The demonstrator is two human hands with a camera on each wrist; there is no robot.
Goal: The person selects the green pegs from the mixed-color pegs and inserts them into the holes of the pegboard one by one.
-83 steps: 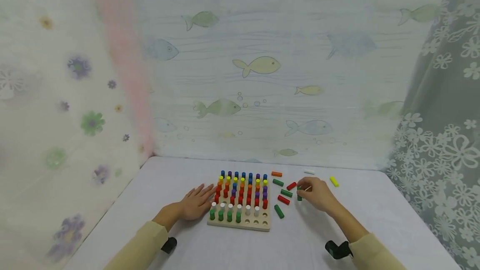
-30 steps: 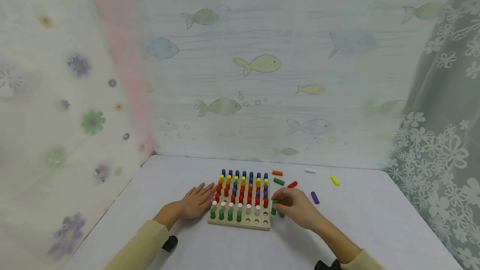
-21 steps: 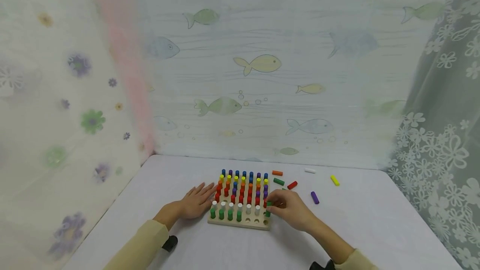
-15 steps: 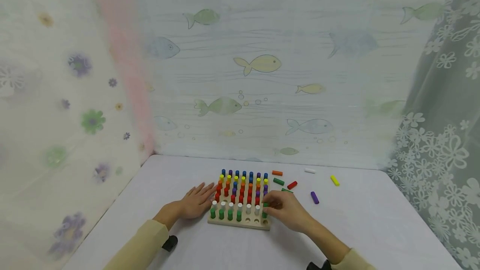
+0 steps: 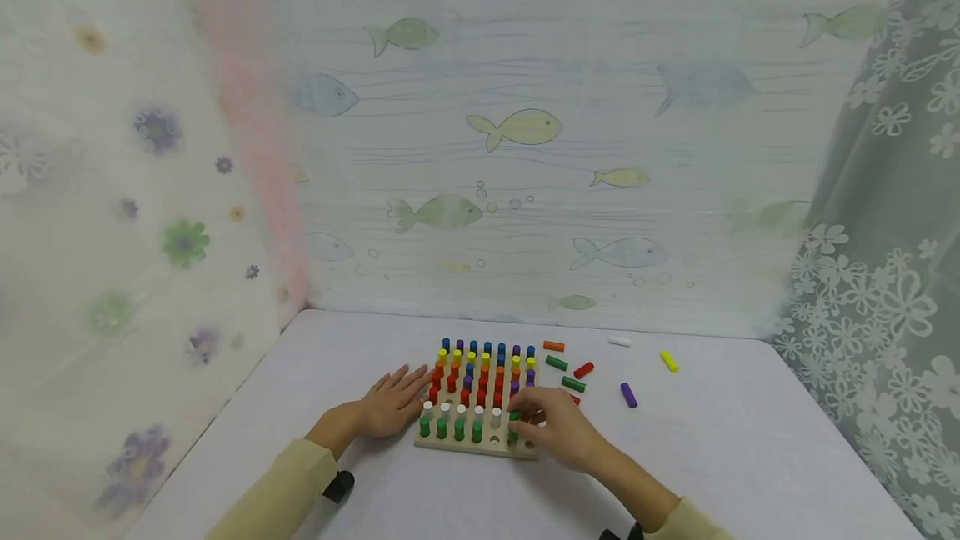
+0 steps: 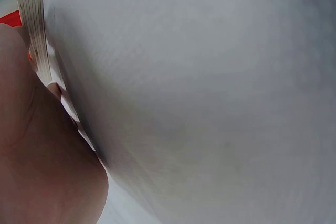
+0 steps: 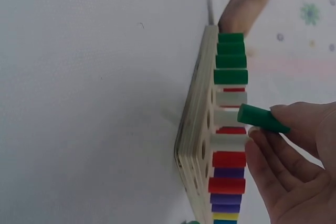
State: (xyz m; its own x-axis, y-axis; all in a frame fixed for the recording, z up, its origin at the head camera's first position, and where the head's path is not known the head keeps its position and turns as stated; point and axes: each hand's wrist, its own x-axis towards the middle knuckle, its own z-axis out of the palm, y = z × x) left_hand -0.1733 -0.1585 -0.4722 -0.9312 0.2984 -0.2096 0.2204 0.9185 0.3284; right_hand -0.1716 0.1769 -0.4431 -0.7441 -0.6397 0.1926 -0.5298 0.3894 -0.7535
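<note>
A wooden pegboard [image 5: 465, 447] stands on the table, filled with rows of coloured pegs. Its front row has several green pegs at the left and open holes at the right. My right hand [image 5: 558, 427] pinches a green peg [image 7: 261, 118] between thumb and fingers. In the right wrist view that peg is tilted and apart from the holes, just over the board's near edge. My left hand [image 5: 390, 403] lies flat with fingers straight, its fingertips at the board's left side. The left wrist view shows part of that hand [image 6: 42, 145] beside the board's edge [image 6: 32, 19].
Loose pegs lie to the right of the board: orange [image 5: 553, 346], green [image 5: 557, 363], red [image 5: 583, 370], another green [image 5: 573, 384], white [image 5: 619, 342], yellow [image 5: 669, 361] and purple [image 5: 628, 395]. A patterned curtain [image 5: 525, 190] rises behind the white table [image 5: 360, 490].
My right hand has carried the green peg leftward from among the loose pegs to over the board's front right part. A purple peg is uncovered at the right. My left hand has stayed put.
</note>
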